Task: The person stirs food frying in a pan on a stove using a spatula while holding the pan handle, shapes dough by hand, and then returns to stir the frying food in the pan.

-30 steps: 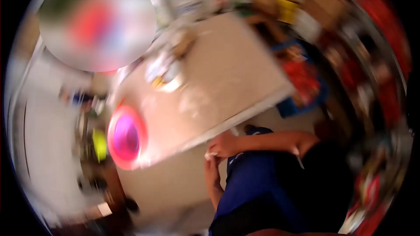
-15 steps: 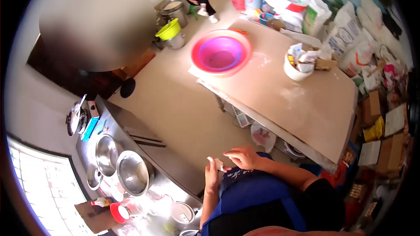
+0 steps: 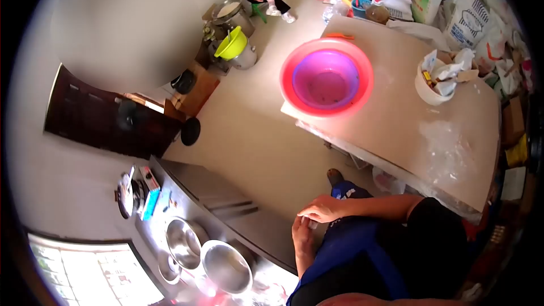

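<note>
a small pale piece (image 3: 312, 224), probably light and soft, best gripped by its edges, is seen between the right hand (image 3: 323, 209) and left hand (image 3: 302, 236) (fingers bent; any pinch cannot be told), off the tabletop's near edge (image 3: 391, 161).

head view, wide, forward and down
</note>
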Motion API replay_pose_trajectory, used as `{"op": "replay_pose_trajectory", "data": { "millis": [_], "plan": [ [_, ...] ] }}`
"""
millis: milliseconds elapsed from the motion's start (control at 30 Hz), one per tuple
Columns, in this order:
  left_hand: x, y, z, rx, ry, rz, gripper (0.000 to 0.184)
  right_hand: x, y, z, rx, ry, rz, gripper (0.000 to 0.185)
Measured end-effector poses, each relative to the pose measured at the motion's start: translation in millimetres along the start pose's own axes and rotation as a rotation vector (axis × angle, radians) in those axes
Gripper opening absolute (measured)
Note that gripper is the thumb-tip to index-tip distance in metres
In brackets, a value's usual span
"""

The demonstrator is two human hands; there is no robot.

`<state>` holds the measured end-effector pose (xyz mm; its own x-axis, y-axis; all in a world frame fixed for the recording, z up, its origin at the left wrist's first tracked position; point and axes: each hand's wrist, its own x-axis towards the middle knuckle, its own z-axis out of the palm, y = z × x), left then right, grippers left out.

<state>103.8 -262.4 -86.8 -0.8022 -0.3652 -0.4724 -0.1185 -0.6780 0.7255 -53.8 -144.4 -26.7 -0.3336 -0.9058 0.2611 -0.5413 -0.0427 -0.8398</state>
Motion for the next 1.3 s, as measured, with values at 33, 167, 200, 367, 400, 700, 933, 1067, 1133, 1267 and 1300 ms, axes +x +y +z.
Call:
{"op": "replay_pose_trajectory", "data": {
  "millis": [33, 167, 200, 367, 400, 700, 933, 1067, 1133, 1267, 1300],
  "plan": [
    [9.6, 24.0, 11.5, 0.193, 0.106, -0.013, 0.023, 21.2, 12.1, -8.3, 0.016, -0.027, -0.043, 0.032],
    [68.8, 110.9, 21.8, 0.719, 0.353, -0.064, 0.025, 113.6, 20.5, -66.0, 0.05, 0.051, 0.019, 0.022],
    [79.3, 130.3, 33.9, 0.932, 0.48, 0.037, 0.033, 132.5, 28.3, -75.3, 0.103, 0.115, 0.031, 0.024],
    [169.9, 169.4, 2.0, 1.418, 0.682, 0.233, 0.065, 205.9, 62.6, -125.7, 0.287, 0.212, 0.128, 0.022],
    [187.8, 170.8, -17.8, 1.398, 0.661, 0.182, 0.065, 219.0, 67.6, -133.5, 0.35, 0.23, 0.187, 0.022],
    [362.6, 199.5, -230.6, -0.045, 0.574, -0.127, 0.033, 359.7, 147.5, -105.9, 0.07, 0.41, 0.33, 0.022],
    [471.2, 396.9, -200.0, 0.287, 0.526, -0.008, 0.047, 502.1, 154.2, -107.3, 0.286, 0.333, 0.531, 0.027],
    [551.8, 469.3, -178.9, 0.062, 0.304, -0.139, 0.054, 562.7, 177.0, -120.5, 0.086, 0.375, 0.419, 0.028],
    [593.1, 486.8, -148.3, 0.083, 0.14, -0.171, 0.062, 593.8, 183.1, -124.9, 0.014, 0.367, 0.433, 0.03],
    [646.5, 503.5, -35.8, -0.207, -0.184, -0.425, 0.068, 658.6, 222.9, -127.4, -0.277, 0.466, 0.159, 0.038],
    [666.0, 500.5, -30.8, -0.353, -0.338, -0.568, 0.073, 668.0, 236.8, -134.3, -0.271, 0.481, 0.161, 0.038]
  ]
}}
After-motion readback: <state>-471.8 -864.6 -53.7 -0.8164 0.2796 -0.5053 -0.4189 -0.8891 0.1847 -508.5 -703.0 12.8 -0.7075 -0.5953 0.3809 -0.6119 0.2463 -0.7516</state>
